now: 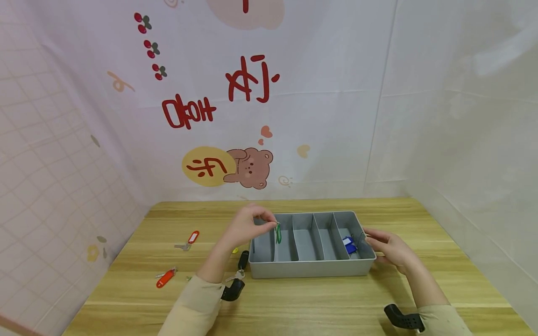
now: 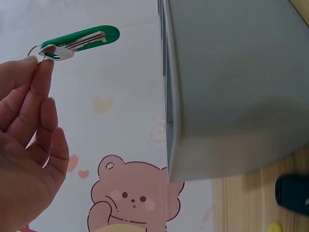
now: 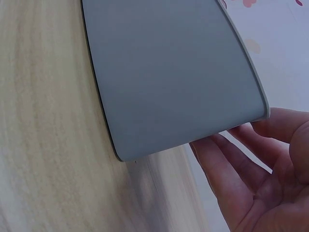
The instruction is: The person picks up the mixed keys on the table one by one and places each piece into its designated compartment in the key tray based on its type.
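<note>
My left hand [image 1: 251, 224] pinches the ring of a green key tag [image 1: 279, 234] between thumb and fingertip. The tag hangs over the left part of a grey divided tray [image 1: 311, 269]. In the left wrist view, a silver key [image 2: 63, 51] lies against the tag on the same ring. My right hand [image 1: 391, 247] rests at the tray's right end. Its fairly straight fingers touch the outer end wall, with the thumb at the rim, as the right wrist view shows. Blue key tags [image 1: 349, 245] lie in the tray's rightmost compartment.
Left of the tray lie a black key tag [image 1: 243, 260] with keys, a small yellow piece [image 1: 235, 250] partly behind my left arm, and two red key tags [image 1: 193, 237] with keys. A printed cloth [image 1: 328, 140] hangs behind the wooden table [image 1: 311, 308].
</note>
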Tool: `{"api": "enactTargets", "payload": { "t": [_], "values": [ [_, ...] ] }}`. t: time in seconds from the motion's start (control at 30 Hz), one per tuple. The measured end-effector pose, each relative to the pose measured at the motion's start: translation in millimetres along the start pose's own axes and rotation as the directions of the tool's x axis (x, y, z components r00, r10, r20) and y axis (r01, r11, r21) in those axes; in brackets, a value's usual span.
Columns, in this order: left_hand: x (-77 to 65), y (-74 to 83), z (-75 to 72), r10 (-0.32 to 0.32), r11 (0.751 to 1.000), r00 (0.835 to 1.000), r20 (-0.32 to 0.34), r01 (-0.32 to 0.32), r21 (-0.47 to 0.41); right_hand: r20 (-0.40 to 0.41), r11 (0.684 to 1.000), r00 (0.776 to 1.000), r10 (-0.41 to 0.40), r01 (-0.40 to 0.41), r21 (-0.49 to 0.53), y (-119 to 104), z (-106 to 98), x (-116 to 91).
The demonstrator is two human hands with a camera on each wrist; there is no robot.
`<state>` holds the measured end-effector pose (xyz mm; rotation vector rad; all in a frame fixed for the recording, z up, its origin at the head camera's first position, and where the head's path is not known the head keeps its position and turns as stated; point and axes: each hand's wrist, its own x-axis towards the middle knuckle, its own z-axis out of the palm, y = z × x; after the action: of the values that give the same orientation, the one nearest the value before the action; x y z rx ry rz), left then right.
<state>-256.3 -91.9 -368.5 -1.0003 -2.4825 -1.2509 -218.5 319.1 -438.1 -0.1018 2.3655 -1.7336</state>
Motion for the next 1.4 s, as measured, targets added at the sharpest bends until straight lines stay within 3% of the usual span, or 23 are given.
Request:
{"api": "enactTargets", "payload": {
  "t": [0.3, 0.5, 0.97, 1.4],
  "values": [
    [9.3, 5.7, 18.2, 0.013, 0.997, 1.0, 0.021, -0.011, -0.082, -0.006, 1.0, 1.0, 0.008, -0.008, -0.005, 0, 1, 0],
    [15.2, 12.5, 29.7, -0.033, 0.991, 0.999, 0.036, 0.038, -0.129, -0.013, 1.0, 1.0, 0.013, -0.013, -0.014, 0, 1, 0],
    [30.1, 22.6, 56.6, -0.005, 0.987, 0.999, 0.046, 0.012, -0.159, -0.004, 1.0, 1.0, 0.009, -0.009, -0.004, 0, 1, 0],
    [45.7, 35.6, 77.3, -0.02, 0.988, 0.999, 0.044, 0.026, -0.154, -0.013, 1.0, 1.0, 0.012, -0.012, -0.008, -1, 0, 0]
  ]
}}
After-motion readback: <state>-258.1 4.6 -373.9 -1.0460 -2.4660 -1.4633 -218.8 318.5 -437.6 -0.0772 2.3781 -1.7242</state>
